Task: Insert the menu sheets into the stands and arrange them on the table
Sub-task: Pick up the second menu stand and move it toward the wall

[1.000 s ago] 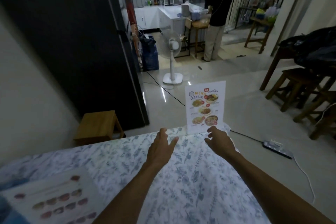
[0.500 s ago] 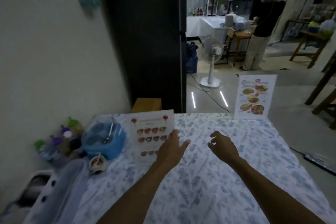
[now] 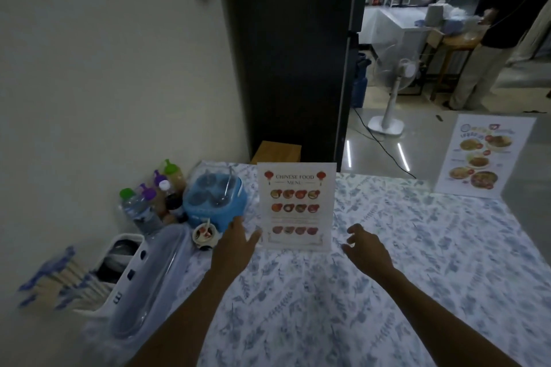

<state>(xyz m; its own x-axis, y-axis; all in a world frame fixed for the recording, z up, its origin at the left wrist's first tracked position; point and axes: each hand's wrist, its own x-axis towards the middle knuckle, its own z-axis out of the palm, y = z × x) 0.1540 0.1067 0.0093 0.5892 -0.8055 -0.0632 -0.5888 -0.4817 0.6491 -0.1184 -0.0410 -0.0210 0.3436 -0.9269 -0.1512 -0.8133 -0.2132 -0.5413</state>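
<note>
Fingers (image 3: pixel 238 225) of the left hand (image 3: pixel 234 247) are spread wide, tips just at the lower left edge of the Chinese menu stand (image 3: pixel 295 206); actual contact cannot be told. Right hand (image 3: pixel 367 249) is held half-curled and empty, near the stand's right side, not touching. Judged as both hands bracketing the stand to square it up or shift it. Stand is upright on the tablecloth (image 3: pixel 387 277), sheet already inserted. Second menu stand (image 3: pixel 484 156) is upright well to the right of it, at the far table edge. Count: two stands, both loaded. Condiment bottles (image 3: pixel 149 202) and blue container (image 3: pixel 214 199) are crowded left of the stand, so clearance is tight.
</note>
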